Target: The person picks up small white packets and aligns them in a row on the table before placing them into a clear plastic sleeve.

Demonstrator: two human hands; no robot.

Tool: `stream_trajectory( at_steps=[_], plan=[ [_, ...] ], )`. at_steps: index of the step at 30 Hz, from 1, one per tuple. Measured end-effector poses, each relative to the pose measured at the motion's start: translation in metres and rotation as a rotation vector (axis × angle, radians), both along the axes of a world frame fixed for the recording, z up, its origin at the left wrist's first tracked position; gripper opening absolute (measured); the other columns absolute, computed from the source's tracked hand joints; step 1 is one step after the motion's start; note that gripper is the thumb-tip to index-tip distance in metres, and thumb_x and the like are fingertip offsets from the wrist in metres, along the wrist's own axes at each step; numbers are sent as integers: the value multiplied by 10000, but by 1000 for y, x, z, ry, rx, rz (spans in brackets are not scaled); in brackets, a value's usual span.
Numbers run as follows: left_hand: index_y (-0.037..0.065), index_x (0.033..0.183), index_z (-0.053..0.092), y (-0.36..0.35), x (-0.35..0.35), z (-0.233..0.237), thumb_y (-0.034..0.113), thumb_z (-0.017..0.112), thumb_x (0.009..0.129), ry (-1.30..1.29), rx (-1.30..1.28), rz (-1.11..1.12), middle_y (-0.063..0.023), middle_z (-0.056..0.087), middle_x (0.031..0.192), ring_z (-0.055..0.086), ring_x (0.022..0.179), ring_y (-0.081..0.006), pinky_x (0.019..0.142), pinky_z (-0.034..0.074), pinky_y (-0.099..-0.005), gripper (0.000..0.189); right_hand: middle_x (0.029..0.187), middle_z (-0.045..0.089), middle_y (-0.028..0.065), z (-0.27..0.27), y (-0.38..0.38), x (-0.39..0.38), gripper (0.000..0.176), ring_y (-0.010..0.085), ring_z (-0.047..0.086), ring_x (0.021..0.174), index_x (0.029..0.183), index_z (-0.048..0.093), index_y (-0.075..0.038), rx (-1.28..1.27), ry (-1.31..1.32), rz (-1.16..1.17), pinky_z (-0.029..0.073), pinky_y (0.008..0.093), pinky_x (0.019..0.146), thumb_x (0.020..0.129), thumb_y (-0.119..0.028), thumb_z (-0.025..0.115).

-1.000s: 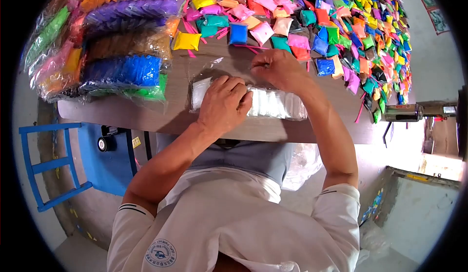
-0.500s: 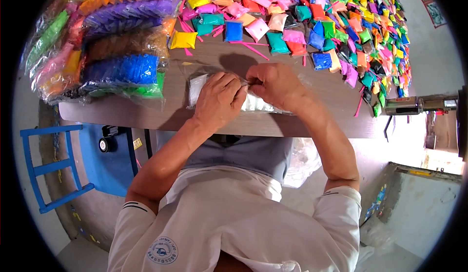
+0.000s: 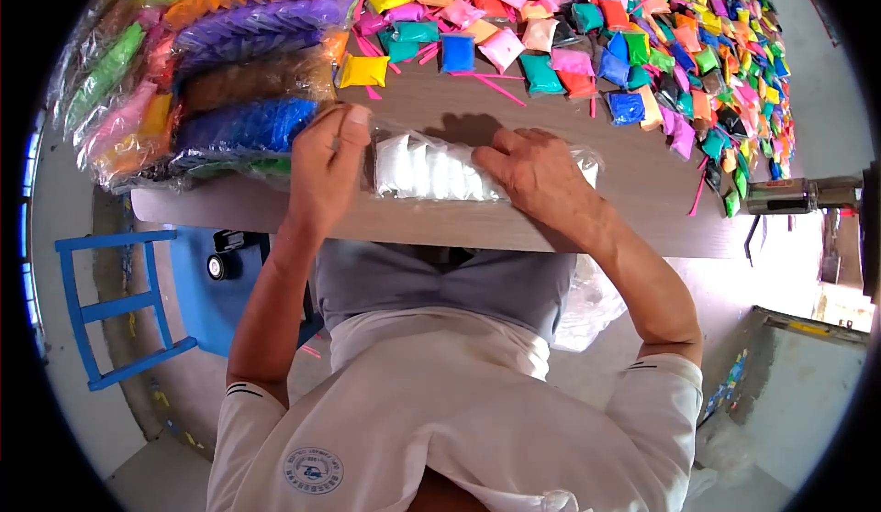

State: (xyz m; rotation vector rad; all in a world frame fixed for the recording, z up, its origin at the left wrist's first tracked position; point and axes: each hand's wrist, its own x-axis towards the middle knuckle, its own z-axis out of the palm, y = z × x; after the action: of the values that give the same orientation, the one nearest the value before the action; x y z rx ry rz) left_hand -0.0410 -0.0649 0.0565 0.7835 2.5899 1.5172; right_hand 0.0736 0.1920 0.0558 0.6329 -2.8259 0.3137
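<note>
A clear plastic bag with a row of white packets (image 3: 431, 171) lies on the brown table near its front edge. My right hand (image 3: 537, 168) rests on the right part of this bag, its fingers curled onto the plastic. My left hand (image 3: 330, 159) is raised to the left of the bag, apart from it, with thumb and fingers pinched together. Whether anything small is between those fingers cannot be made out. Beside my left hand lies a clear bag of blue packets (image 3: 243, 127).
Stacked bags of purple (image 3: 266, 30), orange and brown packets fill the table's left side. Loose coloured packets (image 3: 633, 49) spread over the back and right. Pink strips (image 3: 491, 81) lie behind the white bag. A blue stool frame (image 3: 119, 308) stands at the lower left.
My left hand has let go of the white bag and moved left, uncovering the white packets. My right hand has shifted slightly and lowered onto the bag. The whole view has moved a little.
</note>
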Motion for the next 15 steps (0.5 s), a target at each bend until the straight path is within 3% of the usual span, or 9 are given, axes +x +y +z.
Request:
stream_trajectory(
  at_steps=[3, 6, 9, 15],
  plan=[
    [-25, 991, 671, -7, -9, -15, 391, 434, 1068, -51, 84, 13, -27, 592, 828, 534, 818, -122, 782, 444, -260, 485, 845, 578, 81, 3, -3, 2, 323, 273, 648, 803, 1131, 623, -129, 69, 20, 19, 533, 395, 729, 819, -56, 584],
    [-38, 819, 594, 0, -4, -11, 371, 489, 1052, -46, 101, 16, -97, 572, 752, 515, 724, -168, 705, 454, -314, 482, 833, 561, 70, 5, -5, 4, 521, 264, 633, 780, 1280, 607, -176, 107, -1, 12, 523, 394, 749, 785, -14, 594],
    [12, 812, 578, -2, -8, -12, 395, 428, 1071, -36, -77, -13, -17, 573, 784, 527, 794, -124, 756, 440, -274, 485, 824, 544, 46, 6, -6, 5, 483, 217, 635, 780, 1291, 594, -211, 201, 32, 26, 533, 354, 704, 828, -74, 592],
    [34, 792, 571, -11, -11, -19, 444, 430, 1058, -52, -171, 23, -23, 572, 760, 518, 702, -122, 648, 434, -265, 509, 811, 522, 27, 6, -6, 8, 545, 184, 619, 765, 1343, 575, -245, 259, 114, 43, 534, 335, 703, 823, -88, 608]
  ],
)
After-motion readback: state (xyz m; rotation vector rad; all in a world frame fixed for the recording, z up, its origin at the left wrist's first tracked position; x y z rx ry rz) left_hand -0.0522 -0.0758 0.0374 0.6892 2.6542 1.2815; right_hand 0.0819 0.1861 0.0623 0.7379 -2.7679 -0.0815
